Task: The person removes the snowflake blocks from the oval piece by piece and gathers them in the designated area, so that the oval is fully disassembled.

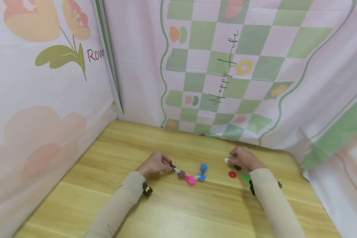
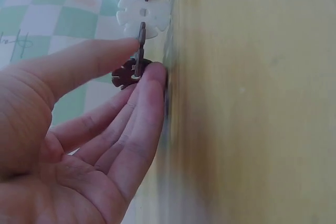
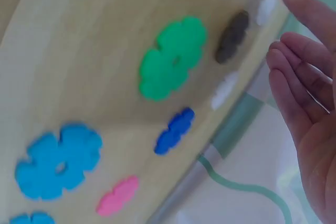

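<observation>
My left hand (image 1: 156,163) pinches the dark brown end of a chain of slotted flower-shaped plastic discs. In the left wrist view, thumb and fingers meet at a brown disc (image 2: 140,51), with another brown disc (image 2: 124,76) joined to it and a white disc (image 2: 128,17) above. Along the chain come pink discs (image 1: 191,179), then blue discs (image 1: 203,167) at its far end. My right hand (image 1: 242,158) reaches toward a loose white disc (image 1: 226,160). In the right wrist view its fingers are apart, close beside that white disc (image 3: 266,4) on the table.
Loose discs lie around the right hand: red (image 1: 232,174), green (image 3: 174,59), brown (image 3: 232,36), dark blue (image 3: 174,130), light blue (image 3: 44,163) and pink (image 3: 117,195). The wooden table (image 1: 166,211) meets a printed curtain (image 1: 202,99) at the back.
</observation>
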A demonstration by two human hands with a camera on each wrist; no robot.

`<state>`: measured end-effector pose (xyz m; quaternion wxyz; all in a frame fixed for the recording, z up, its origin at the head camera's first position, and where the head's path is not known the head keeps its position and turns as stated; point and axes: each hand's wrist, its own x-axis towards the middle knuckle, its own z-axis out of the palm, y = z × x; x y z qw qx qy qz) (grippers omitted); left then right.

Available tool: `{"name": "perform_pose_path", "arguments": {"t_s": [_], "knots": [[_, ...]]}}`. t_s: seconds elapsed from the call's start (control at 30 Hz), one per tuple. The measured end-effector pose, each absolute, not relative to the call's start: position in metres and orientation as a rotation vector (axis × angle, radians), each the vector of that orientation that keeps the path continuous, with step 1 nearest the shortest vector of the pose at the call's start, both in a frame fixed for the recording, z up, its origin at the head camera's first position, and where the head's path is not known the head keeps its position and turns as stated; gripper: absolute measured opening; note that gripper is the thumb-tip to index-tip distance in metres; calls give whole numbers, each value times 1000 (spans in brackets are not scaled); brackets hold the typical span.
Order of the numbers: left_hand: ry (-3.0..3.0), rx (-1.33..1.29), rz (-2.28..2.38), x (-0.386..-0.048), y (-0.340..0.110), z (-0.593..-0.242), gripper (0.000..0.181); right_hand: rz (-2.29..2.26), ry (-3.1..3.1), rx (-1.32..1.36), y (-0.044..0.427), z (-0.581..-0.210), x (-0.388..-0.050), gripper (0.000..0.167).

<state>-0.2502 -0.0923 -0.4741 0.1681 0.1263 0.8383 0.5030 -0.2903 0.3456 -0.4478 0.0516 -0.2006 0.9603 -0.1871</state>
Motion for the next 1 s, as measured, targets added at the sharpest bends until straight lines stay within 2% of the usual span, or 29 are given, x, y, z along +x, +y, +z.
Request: {"name": "perform_pose_path", "arguments": {"t_s": [0.1, 0.37, 1.0], "knots": [[2369, 356, 1453, -249, -91, -474, 34, -516, 3004, -657, 349, -441, -284, 41], [2302, 336, 1594, -252, -87, -470, 34, -472, 3068, -743, 335, -419, -266, 41], [2263, 703, 1771, -265, -49, -414, 30, -723, 2922, -1109, 220, -348, -239, 47]]}}
